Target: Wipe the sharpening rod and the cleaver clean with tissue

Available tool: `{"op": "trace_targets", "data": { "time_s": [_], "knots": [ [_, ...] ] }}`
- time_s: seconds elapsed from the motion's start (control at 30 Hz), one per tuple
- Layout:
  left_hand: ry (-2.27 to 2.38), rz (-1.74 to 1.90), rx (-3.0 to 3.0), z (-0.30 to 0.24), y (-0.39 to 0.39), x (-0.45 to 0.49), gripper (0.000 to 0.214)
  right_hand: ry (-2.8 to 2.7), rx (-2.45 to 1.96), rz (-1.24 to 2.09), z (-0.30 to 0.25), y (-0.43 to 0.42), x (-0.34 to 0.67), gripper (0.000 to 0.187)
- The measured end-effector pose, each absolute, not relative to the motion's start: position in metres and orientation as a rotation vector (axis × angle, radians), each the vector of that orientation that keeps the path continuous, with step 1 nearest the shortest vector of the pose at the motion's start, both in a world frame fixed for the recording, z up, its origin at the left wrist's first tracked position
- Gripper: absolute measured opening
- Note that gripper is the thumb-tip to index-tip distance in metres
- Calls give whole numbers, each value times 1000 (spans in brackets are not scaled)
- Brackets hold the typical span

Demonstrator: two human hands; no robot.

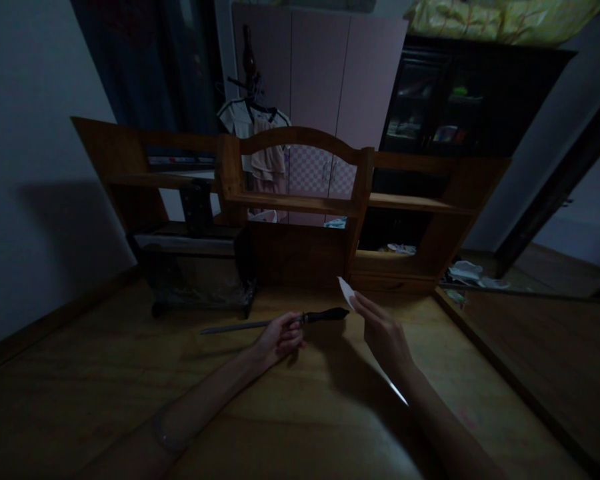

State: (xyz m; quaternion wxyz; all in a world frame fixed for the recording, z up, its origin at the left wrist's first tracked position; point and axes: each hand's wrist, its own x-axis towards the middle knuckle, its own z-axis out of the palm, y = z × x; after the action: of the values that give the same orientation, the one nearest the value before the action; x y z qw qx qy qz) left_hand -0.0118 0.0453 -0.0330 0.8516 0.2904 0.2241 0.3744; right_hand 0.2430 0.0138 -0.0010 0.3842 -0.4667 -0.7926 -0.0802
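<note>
My left hand (284, 335) is closed around a sharpening steel (237, 327), just beside its guard. The thin grey rod points left and the dark turned handle (327, 315) points right, above the wooden tabletop. To the right of the handle's end, my right hand (383, 330) pinches a thin white piece (347, 291) that looks like folded paper or tissue. Its fingers are pressed together, and the back of the hand hides most of the grip. Along the right wrist shows a bright narrow strip (399, 392); what it belongs to is hidden.
Behind the hands stands a wooden shelf unit (300, 200) on the tabletop (230, 413). A dark boxy appliance (195, 267) with a clear plastic cover sits at the left. Farther back are a pink wardrobe (315, 73), hanging clothes (255, 133) and a black cabinet (505, 100).
</note>
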Motion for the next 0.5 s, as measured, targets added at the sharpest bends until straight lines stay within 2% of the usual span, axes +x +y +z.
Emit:
{"op": "trace_targets", "data": {
  "time_s": [0.23, 0.5],
  "knots": [
    [406, 818, 620, -30, 42, -9, 35, -2320, -919, -234, -2, 11, 226, 81],
    [410, 880, 582, -23, 38, -11, 36, -2320, -903, -249, 4, 5, 223, 78]
  ]
}}
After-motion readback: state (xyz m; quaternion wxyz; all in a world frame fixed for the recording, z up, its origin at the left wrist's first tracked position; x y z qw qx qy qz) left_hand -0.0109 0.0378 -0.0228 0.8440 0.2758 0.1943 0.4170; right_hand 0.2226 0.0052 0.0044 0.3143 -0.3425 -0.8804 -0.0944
